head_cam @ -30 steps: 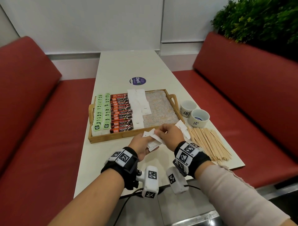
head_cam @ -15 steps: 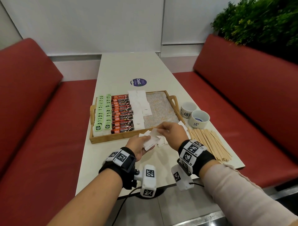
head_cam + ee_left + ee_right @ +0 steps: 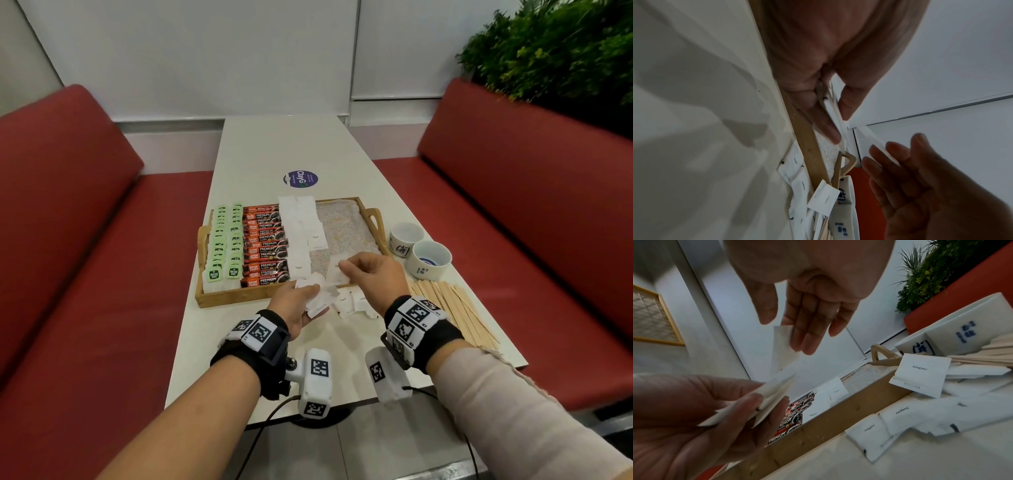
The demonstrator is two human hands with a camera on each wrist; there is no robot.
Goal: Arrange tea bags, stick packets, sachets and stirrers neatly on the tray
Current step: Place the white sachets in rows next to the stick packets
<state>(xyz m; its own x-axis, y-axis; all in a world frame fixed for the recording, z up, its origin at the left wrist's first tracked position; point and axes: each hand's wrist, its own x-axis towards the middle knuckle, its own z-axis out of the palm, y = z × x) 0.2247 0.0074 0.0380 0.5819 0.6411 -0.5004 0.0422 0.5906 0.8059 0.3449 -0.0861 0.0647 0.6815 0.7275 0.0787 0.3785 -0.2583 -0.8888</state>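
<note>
Presently the left hand (image 3: 297,306) grips a stack of sachets (image 3: 319,298), the right hand (image 3: 374,278) pinches one sachet (image 3: 337,274) above the tray (image 3: 239,297), beside loose sachets (image 3: 354,303) on the surface (image 3: 274,150).

Left hand (image 3: 818,68) fingers (image 3: 830,129) pinching white sachets (image 3: 833,112) beside wooden tray (image 3: 807,146).

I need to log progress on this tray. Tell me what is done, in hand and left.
Done: green tea bags, coffee stick packets and a column of sugar sachets lie in rows on the tray.
In hand: the left hand holds a small sachet stack; the right hand pinches one sachet over the tray.
Left: loose sachets and wooden stirrers lie on the table.
</note>
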